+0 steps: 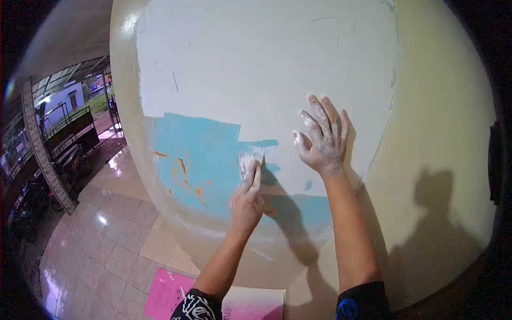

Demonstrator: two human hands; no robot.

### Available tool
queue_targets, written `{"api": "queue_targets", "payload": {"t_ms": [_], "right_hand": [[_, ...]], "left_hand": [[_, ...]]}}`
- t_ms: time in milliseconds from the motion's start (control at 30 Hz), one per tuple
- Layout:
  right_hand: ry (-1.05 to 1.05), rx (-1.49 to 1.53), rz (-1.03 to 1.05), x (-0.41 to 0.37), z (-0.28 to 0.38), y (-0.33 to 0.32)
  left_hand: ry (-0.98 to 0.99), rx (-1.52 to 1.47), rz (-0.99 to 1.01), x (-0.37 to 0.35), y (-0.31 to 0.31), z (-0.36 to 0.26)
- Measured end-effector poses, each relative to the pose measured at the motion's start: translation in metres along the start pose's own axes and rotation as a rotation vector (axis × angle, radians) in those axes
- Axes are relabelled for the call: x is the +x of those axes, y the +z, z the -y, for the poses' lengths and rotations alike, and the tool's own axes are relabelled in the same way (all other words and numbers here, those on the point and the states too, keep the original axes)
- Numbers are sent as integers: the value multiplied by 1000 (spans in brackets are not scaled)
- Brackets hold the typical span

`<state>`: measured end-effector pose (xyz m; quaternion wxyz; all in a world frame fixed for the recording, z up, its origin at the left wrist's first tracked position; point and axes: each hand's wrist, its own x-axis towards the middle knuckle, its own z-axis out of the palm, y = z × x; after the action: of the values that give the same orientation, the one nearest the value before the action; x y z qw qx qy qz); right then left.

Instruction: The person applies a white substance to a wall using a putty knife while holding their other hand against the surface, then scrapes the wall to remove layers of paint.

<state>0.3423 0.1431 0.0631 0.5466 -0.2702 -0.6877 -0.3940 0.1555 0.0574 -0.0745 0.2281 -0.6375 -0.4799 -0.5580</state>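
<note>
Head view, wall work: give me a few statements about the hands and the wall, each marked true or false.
1. The left hand presses a scraper against the wall. True.
2. The right hand grips a brush. False: it lies flat on the wall, fingers spread, holding nothing.
3. The right hand is dusted white. True.
4. The patch of old paint beside the scraper is red. False: it is blue.
5. A pink sheet lies on the tiled floor below. True.
</note>
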Motion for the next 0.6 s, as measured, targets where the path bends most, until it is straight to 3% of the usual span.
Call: {"api": "queue_targets", "payload": {"t_ms": [100,233,300,433,533,600], "right_hand": [[-19,-1,-22,-2,-2,4],[-17,0,-14,-1,-2,3],[-12,10,-10,0,-1,3],[-15,-14,2,-1,-2,6],[-40,-47,-25,-3,-4,8],[-39,-47,-11,-4,-4,8]], "left_hand": [[-57,18,47,8,-11,-9],[-19,74,83,-37,-2,21],[33,115,-19,-46,-2,25],[-141,77,99,-70,-16,31],[-13,134,55,-81,-14,43],[-28,133,74,-82,-14,45]]}}
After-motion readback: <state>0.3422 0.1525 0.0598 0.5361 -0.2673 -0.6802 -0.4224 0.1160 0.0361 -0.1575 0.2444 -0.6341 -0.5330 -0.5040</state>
